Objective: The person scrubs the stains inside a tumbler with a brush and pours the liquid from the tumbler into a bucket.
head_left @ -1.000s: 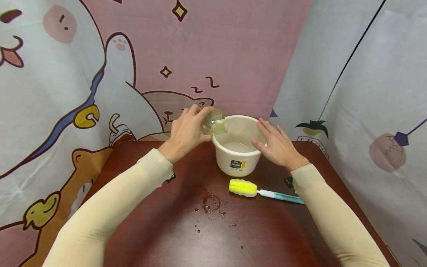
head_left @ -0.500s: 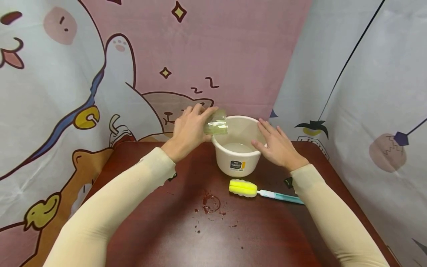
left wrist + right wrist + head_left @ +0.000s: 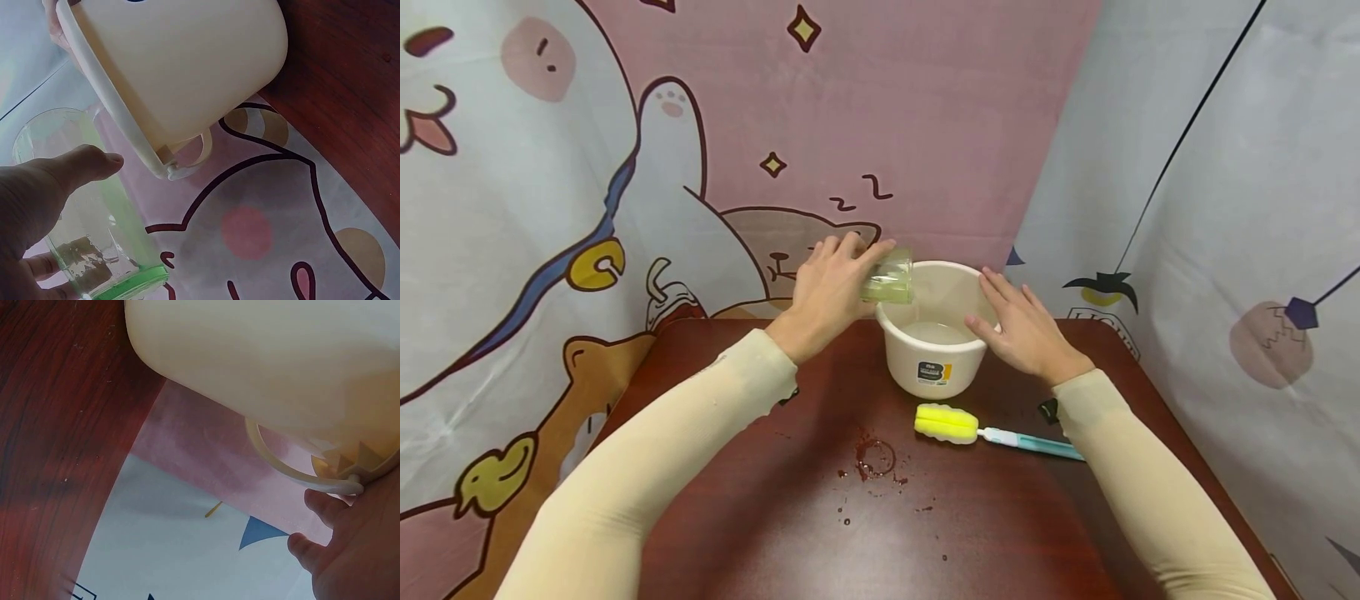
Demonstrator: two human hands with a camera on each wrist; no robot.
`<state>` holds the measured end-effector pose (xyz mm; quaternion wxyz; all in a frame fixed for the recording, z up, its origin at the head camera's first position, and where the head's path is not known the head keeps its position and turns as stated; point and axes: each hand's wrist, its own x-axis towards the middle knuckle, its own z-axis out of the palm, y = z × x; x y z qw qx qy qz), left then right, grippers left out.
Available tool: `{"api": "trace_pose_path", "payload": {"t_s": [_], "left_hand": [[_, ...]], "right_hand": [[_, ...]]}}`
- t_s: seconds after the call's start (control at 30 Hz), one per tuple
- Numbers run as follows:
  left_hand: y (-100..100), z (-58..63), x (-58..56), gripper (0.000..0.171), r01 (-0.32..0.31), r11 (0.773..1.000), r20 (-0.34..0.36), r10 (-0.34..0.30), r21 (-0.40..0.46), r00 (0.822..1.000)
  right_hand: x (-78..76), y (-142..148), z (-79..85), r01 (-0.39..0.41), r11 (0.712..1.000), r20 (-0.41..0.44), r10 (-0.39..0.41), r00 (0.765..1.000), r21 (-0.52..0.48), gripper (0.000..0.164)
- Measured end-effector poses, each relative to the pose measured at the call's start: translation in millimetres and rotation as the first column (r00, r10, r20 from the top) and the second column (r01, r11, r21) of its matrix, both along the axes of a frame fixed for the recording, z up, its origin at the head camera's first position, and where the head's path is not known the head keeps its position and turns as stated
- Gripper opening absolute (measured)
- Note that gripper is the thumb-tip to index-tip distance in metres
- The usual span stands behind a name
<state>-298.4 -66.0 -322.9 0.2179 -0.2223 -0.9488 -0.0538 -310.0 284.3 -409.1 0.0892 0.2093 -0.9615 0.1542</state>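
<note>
My left hand (image 3: 829,287) grips a clear, green-tinted glass (image 3: 889,279), tipped on its side at the left rim of a cream plastic bucket (image 3: 934,360). In the left wrist view the thumb lies along the glass wall (image 3: 94,206), and fingers show through from the far side. My right hand (image 3: 1026,329) rests at the bucket's right rim with straight fingers, the thumb reaching over the rim. In the right wrist view, two fingertips (image 3: 303,547) are close to the bucket's handle (image 3: 294,475). What lies at the bucket's bottom looks pale and is hard to make out.
A brush (image 3: 947,423) with a yellow sponge head and teal handle lies in front of the bucket, partly behind the right sleeve. A wet ring (image 3: 876,457) and scattered drops mark the dark red table (image 3: 880,542). Printed cloth (image 3: 955,125) hangs behind and at both sides.
The glass in my left hand has shifted slightly right and turned a little, its mouth now at the bucket's left rim. My right hand and the bucket have stayed put.
</note>
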Motion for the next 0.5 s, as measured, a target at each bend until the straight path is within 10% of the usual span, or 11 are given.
{"api": "trace_pose_path", "payload": {"t_s": [0.5], "left_hand": [[1.6,-1.0,0.0,0.106,0.01,0.999,-0.027,-0.011,-0.052,1.0]], "right_hand": [[-0.4,-0.4,0.2,-0.003,1.0,-0.003,0.003,1.0,0.009,0.093]]}}
